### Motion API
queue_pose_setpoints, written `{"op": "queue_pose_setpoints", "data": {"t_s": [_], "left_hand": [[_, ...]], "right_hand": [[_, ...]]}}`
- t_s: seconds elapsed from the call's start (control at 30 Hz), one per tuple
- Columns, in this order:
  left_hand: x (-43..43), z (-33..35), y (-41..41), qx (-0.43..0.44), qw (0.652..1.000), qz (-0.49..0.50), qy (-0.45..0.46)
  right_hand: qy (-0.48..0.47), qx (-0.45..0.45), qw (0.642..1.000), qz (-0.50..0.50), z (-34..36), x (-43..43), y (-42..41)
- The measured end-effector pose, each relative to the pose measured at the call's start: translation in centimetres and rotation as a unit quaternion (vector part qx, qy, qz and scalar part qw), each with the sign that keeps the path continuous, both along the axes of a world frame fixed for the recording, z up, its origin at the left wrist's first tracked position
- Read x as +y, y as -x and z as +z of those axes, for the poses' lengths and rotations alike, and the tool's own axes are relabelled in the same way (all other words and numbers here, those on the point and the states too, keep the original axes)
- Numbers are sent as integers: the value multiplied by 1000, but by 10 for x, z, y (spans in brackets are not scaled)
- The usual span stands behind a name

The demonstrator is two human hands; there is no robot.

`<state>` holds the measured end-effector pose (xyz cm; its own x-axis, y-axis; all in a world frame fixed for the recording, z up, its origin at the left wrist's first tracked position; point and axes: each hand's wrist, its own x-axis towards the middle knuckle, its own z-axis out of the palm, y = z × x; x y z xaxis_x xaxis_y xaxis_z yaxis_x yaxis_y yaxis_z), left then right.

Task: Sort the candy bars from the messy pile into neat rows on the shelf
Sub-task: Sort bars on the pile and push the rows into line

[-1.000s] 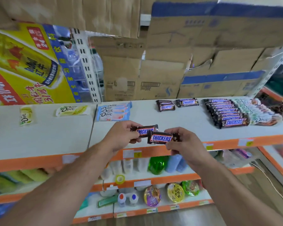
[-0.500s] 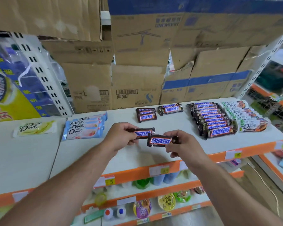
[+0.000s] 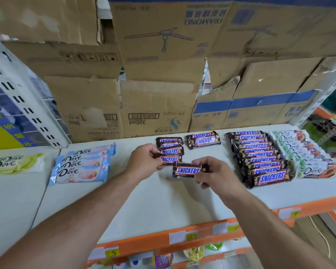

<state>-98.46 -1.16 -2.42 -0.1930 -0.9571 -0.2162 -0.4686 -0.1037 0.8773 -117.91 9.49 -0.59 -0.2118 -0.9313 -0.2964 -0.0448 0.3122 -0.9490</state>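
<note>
Two bars held: left hand (image 3: 145, 162) fingers pinch one brown-wrapped Snickers bar (image 3: 171, 159) at the short row (image 3: 169, 141); right hand (image 3: 211, 172) fingers pinch a second Snickers bar (image 3: 187, 170) above the white shelf (image 3: 163, 200). Long Snickers row (image 3: 260, 158) looks done; loose pair (image 3: 203, 140) unsorted.

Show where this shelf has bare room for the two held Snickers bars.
Bare: the wide front strip of shelf along the orange edge, and the gap between blue Dove stack and short Snickers stack. Crowded: right end, long Snickers row against white Dove row.
</note>
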Motion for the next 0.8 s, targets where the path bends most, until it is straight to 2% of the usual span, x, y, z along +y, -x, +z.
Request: {"op": "queue_pose_setpoints", "data": {"t_s": [0.17, 0.43, 0.57, 0.8], "left_hand": [[-6, -2, 16, -133, 987, 33, 78], [0, -2, 22, -174, 979, 47, 93], [7, 1, 9, -193, 972, 73, 108], [25, 10, -7, -266, 953, 78, 121]], "right_hand": [[-8, 10, 998, 55, -3, -18, 17], [-27, 37, 993, 106, -12, -33, 31], [-18, 115, 985, 125, -20, -38, 27], [22, 181, 972, 148, -22, -56, 14]]}}
